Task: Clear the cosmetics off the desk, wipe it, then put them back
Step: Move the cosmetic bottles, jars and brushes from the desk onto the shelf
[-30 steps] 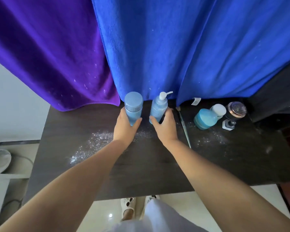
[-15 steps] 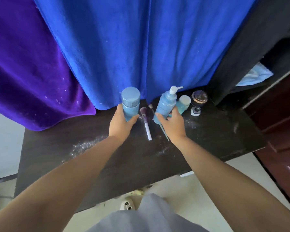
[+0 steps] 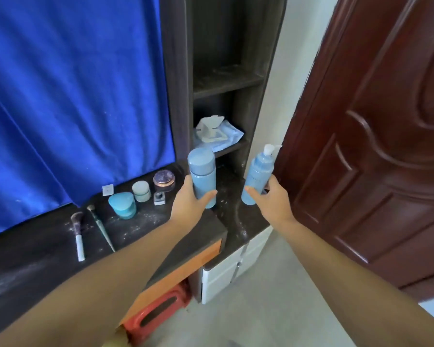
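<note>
My left hand (image 3: 189, 199) grips a light blue capped bottle (image 3: 202, 176), held upright above the desk's right end. My right hand (image 3: 271, 199) holds a blue pump bottle (image 3: 258, 176) with a white pump, over the low cabinet top (image 3: 238, 221) beside the desk. On the dusty dark desk (image 3: 48, 256) lie two makeup brushes (image 3: 78, 234), a teal jar (image 3: 122, 202), a pale green jar (image 3: 141, 191), a round pink-lidded jar (image 3: 164, 181) and a small square bottle (image 3: 159, 198).
A blue cloth (image 3: 73, 96) hangs behind the desk. A dark shelf unit (image 3: 226, 81) stands at the right with a wipes pack (image 3: 216, 132) on one shelf. A brown door (image 3: 376, 121) is at the far right. A red stool (image 3: 158, 311) sits under the desk.
Both hands have lifted their bottles off the desk and carried them to the right, toward the shelf unit. My view has swung right; the door and shelves have come into sight.
</note>
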